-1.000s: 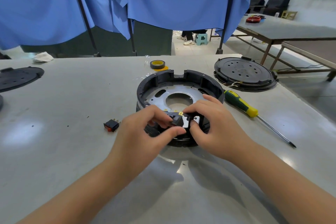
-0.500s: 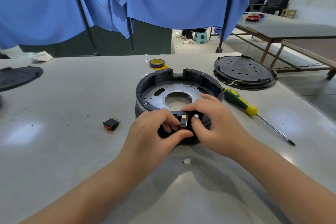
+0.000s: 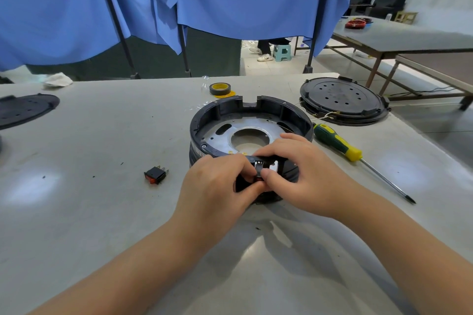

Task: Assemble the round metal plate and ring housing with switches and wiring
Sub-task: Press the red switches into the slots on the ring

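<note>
- The left hand (image 3: 217, 184) and right hand (image 3: 302, 174) together pinch a switch (image 3: 258, 170) at the ring housing's (image 3: 220, 112) six-o'clock rim.
- A spare switch (image 3: 156, 174) lies at nine o'clock, apart from the hands.

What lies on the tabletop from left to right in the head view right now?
Black disc at the left edge → loose rocker switch → tape roll → ring housing → screwdriver.
</note>
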Available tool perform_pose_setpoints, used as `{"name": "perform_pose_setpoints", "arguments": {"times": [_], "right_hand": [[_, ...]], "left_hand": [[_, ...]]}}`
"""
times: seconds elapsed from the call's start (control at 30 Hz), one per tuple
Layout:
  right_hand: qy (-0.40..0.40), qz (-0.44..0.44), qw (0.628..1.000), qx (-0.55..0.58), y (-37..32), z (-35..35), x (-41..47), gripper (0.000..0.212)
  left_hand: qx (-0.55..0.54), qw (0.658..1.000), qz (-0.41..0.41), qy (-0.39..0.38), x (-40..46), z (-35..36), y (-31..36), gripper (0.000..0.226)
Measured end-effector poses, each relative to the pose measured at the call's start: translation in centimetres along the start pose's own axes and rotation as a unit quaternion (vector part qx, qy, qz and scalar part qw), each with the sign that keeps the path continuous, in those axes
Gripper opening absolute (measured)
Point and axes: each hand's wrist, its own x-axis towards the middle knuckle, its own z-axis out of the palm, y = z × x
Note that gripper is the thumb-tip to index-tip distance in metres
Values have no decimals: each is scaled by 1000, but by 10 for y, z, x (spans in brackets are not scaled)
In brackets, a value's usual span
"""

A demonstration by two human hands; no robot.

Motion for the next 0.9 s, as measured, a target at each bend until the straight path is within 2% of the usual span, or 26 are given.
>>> {"name": "perform_pose_setpoints", "arguments": {"times": [0.23, 0.33, 0.53, 0.67, 0.9], "right_hand": [[-23, 0, 1000, 0, -1, -5, 1, 33], [-24, 1, 1000, -5, -2, -5, 1, 33], [-18, -2, 1000, -4, -1, -5, -1, 25], [-17, 1, 1000, -1, 0, -5, -1, 27], [-22, 19, 999, 41, -1, -6, -4, 24]], "left_hand": [[48, 995, 77, 35, 4, 4, -9, 31], [68, 994, 78, 43, 5, 5, -12, 33], [37, 997, 61, -18, 4, 0, -16, 34], [15, 997, 40, -60, 2, -3, -16, 35], [1, 996, 27, -83, 3, -5, -16, 28]]}}
